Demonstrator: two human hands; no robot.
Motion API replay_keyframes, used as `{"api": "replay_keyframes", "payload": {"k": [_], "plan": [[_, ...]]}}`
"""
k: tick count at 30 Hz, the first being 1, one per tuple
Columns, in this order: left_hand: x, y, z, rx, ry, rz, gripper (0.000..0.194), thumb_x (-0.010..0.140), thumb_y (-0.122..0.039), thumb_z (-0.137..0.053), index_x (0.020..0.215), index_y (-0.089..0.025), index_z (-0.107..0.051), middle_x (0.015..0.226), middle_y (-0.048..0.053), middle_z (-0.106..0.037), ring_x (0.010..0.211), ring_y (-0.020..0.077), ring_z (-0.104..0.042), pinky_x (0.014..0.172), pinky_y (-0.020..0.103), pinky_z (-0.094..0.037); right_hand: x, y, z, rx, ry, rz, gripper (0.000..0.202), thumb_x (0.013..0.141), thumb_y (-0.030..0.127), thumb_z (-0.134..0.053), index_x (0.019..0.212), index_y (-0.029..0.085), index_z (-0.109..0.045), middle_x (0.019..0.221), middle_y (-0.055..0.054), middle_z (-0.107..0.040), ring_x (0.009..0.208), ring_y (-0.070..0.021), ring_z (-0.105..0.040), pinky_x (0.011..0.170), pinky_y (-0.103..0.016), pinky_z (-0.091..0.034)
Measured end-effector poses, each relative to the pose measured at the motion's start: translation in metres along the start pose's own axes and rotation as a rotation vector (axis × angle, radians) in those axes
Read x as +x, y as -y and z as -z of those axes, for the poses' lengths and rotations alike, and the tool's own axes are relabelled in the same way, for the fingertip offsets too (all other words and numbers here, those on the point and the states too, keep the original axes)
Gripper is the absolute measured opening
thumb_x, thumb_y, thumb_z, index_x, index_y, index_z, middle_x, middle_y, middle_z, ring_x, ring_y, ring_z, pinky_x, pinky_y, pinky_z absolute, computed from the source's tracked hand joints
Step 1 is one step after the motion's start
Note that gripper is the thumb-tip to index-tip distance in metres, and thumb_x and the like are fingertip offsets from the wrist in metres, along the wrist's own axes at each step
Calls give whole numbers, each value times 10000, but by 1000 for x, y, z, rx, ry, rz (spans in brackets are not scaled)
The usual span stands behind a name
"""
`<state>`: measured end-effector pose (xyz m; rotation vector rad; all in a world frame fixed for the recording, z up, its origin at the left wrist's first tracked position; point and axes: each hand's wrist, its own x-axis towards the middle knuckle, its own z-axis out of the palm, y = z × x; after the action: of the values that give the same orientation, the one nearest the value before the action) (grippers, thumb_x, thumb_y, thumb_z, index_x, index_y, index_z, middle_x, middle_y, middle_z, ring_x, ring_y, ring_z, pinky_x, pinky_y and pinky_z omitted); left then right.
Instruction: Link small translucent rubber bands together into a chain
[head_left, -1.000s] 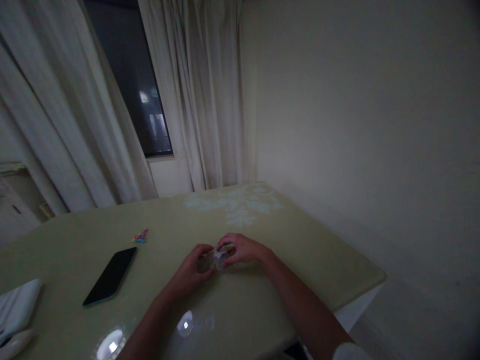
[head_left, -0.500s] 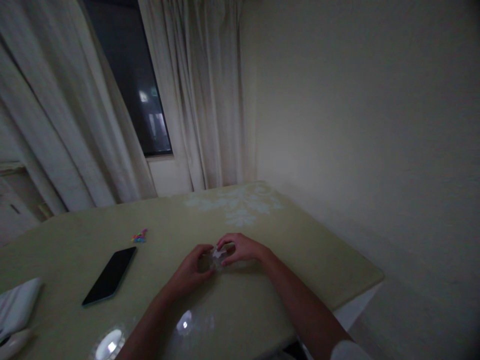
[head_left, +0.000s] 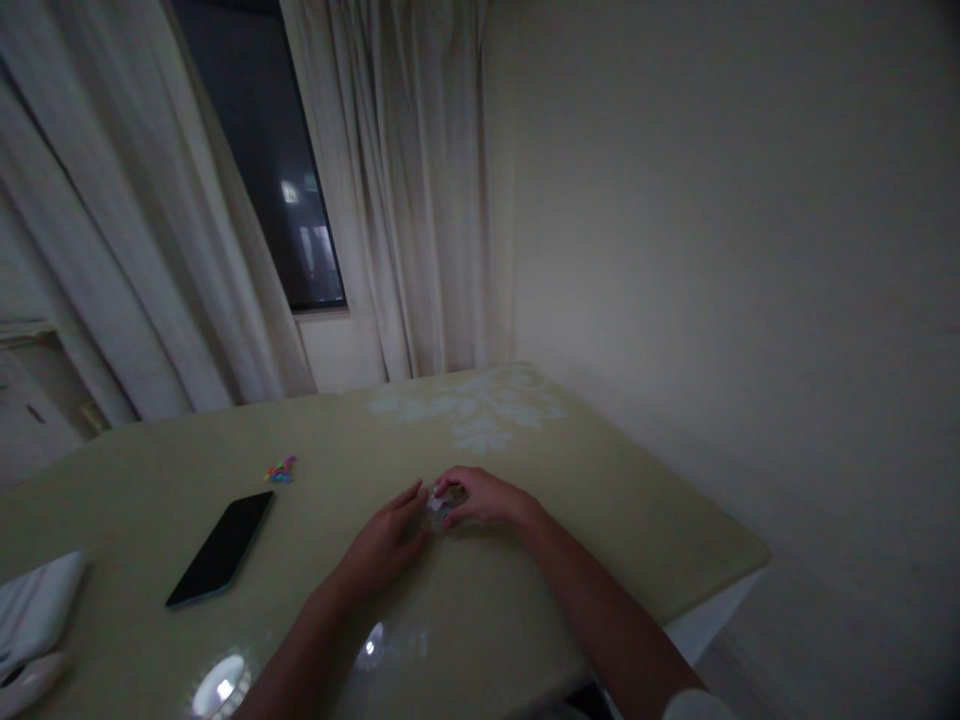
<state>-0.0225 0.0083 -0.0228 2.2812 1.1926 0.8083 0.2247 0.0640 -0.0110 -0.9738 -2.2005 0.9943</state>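
Note:
A small clear container point(head_left: 438, 506), glass or plastic, stands on the table between my two hands. My right hand point(head_left: 474, 497) grips it from the right, thumb in front and fingers curled over the far side. From the left, my left hand point(head_left: 390, 538) holds it, with fingertips and thumb against its side. The fingers cover much of the container, and I cannot make out what is in it.
A black phone point(head_left: 221, 552) lies left of my left arm. Beyond it is a small pile of colourful pieces point(head_left: 281, 470). A white pouch-like item point(head_left: 41, 605) and a pale rounded object point(head_left: 34, 682) are at the left edge. A bright round thing point(head_left: 222, 688) shines near the front.
My left hand's fingers have straightened and flattened slightly against the clear container. My right hand keeps its grip in nearly the same place.

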Motion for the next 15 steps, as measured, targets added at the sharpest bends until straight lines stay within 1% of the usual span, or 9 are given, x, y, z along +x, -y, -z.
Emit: {"api": "replay_keyframes", "payload": {"k": [2, 5, 7, 9, 10, 12, 15], "plan": [[1, 1, -3, 40, 10, 16, 558, 901, -330, -692, 1454, -312, -614, 1625, 69, -452, 1414, 316, -551, 1175, 484, -440, 2, -2, -1, -19, -1, 1, 521, 611, 263, -978, 1075, 232, -741, 1135, -49, -716, 1089, -250, -664, 969, -355, -501], [2, 2, -9, 110, -6, 29, 548, 934, -317, -638, 1479, -288, -589, 1635, 91, -431, 1385, 334, -579, 1155, 491, -460, 7, -8, -4, -25, -18, -10, 528, 597, 266, -986, 1063, 226, -741, 1126, -50, -711, 1087, -248, -657, 970, -357, -493], [4, 2, -12, 170, -37, 33, 532, 963, -326, -591, 1492, -266, -574, 1629, 108, -447, 1383, 336, -580, 1161, 499, -451, 9, -13, -4, -17, -29, -17, 527, 606, 257, -982, 1071, 220, -737, 1120, -47, -713, 1081, -239, -657, 958, -344, -492], [4, 2, -14, 218, -56, 30, 513, 977, -337, -567, 1484, -259, -580, 1598, 113, -505, 1388, 321, -576, 1175, 488, -436, 9, -18, 1, -35, -63, -37, 517, 621, 240, -972, 1079, 218, -733, 1105, -39, -720, 1048, -222, -664, 917, -316, -502], [4, 3, -14, 230, -58, 27, 505, 979, -339, -564, 1478, -260, -585, 1577, 111, -537, 1389, 308, -576, 1181, 477, -433, 8, -21, 5, -58, -97, -54, 503, 638, 229, -962, 1084, 216, -730, 1099, -38, -722, 1029, -214, -667, 898, -306, -505], [1, 5, -13, 228, -68, 13, 499, 982, -329, -554, 1476, -260, -578, 1546, 101, -578, 1386, 278, -578, 1184, 457, -435, 3, -28, 19, -124, -204, -106, 449, 686, 201, -926, 1087, 210, -723, 1098, -46, -725, 1008, -209, -668, 893, -310, -502], [-3, 8, -11, 197, -112, 1, 490, 989, -305, -534, 1476, -250, -564, 1521, 95, -596, 1376, 258, -580, 1182, 453, -439, -9, -41, 43, -189, -365, -171, 352, 765, 145, -845, 1088, 192, -714, 1159, -93, -711, 1107, -242, -642, 994, -377, -463]]}}
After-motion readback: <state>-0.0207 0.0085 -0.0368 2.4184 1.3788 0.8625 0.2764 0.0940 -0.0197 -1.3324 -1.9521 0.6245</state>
